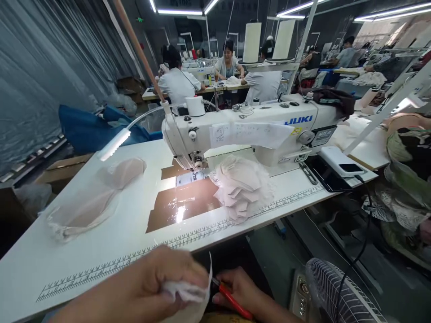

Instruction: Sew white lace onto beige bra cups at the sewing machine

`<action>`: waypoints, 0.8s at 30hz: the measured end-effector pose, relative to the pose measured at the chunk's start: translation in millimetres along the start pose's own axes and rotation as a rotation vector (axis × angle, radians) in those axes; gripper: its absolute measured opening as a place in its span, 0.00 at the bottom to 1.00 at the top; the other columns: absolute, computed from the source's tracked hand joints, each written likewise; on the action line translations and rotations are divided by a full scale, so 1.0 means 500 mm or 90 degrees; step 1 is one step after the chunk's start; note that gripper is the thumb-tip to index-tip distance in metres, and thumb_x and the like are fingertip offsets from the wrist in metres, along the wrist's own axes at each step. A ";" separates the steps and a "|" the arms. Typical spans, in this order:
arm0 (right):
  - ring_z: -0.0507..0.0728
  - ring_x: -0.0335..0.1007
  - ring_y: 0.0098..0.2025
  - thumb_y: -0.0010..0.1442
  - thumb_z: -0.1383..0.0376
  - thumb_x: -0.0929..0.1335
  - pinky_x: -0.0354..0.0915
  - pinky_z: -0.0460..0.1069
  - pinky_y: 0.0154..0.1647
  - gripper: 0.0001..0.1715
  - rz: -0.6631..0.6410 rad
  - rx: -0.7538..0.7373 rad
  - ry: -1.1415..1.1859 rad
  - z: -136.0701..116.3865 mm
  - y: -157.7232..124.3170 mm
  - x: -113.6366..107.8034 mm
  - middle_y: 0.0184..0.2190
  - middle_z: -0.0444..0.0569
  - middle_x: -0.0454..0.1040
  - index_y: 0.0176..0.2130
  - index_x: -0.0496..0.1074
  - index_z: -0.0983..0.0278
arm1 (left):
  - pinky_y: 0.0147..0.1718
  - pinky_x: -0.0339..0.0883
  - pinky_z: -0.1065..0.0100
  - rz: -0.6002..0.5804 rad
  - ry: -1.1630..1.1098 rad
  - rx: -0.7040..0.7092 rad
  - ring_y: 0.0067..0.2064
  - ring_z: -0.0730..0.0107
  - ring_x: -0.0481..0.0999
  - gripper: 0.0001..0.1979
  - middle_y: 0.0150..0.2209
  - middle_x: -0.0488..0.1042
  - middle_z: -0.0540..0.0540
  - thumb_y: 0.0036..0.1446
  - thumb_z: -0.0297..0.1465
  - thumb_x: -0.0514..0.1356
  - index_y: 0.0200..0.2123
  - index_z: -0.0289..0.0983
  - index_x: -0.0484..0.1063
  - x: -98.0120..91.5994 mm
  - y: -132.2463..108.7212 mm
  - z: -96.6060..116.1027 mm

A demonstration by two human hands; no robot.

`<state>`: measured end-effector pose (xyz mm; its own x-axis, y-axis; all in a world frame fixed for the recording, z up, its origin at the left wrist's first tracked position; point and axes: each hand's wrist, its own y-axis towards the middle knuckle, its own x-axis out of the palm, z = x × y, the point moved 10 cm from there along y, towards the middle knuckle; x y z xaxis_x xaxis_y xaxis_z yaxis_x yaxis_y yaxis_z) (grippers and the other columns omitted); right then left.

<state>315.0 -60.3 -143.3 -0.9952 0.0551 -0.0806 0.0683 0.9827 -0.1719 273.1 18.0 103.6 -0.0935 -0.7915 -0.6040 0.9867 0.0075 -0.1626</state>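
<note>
My left hand (158, 282) is closed around a small white fabric piece (185, 294) just below the table's front edge. Beside it my right hand (240, 289) grips a red-handled tool (232, 303), whose tip touches the fabric. Both hands hover in front of the white sewing table (84, 251). A heap of white fabric pieces (240, 186) lies on the table next to the needle of the white Juki sewing machine (249, 128).
A clear plastic bag (90, 202) lies at the table's left, under a gooseneck lamp (114, 143). A phone (341, 161) and dark tablet sit at the right. A fan (333, 291) stands on the floor below. Other people sew at tables behind.
</note>
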 end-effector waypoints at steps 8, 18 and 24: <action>0.47 0.49 0.25 0.52 0.50 0.72 0.46 0.43 0.24 0.20 -0.013 -0.003 0.092 0.006 -0.004 -0.015 0.21 0.38 0.56 0.33 0.73 0.65 | 0.49 0.71 0.65 0.352 0.338 0.523 0.49 0.63 0.76 0.12 0.47 0.77 0.45 0.61 0.26 0.58 0.48 0.38 0.69 -0.167 0.200 0.312; 0.49 0.51 0.25 0.44 0.44 0.75 0.53 0.44 0.26 0.29 0.024 0.100 0.131 0.069 -0.008 -0.033 0.21 0.38 0.56 0.38 0.76 0.62 | 0.64 0.53 0.49 0.106 0.340 0.291 0.68 0.52 0.51 0.13 0.64 0.59 0.35 0.60 0.27 0.54 0.48 0.36 0.67 -0.103 0.375 0.029; 0.48 0.50 0.25 0.46 0.44 0.74 0.51 0.44 0.26 0.28 -0.014 0.097 0.157 0.068 0.001 -0.030 0.21 0.38 0.57 0.37 0.75 0.62 | 0.63 0.52 0.54 0.017 0.322 0.211 0.66 0.56 0.57 0.20 0.64 0.61 0.44 0.66 0.41 0.49 0.27 0.36 0.68 -0.096 0.400 0.030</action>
<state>332.1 -66.8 -175.7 -0.9821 0.0944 0.1632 0.0381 0.9472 -0.3185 477.2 48.4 111.9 -0.0402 -0.4038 -0.9139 0.9708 -0.2324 0.0599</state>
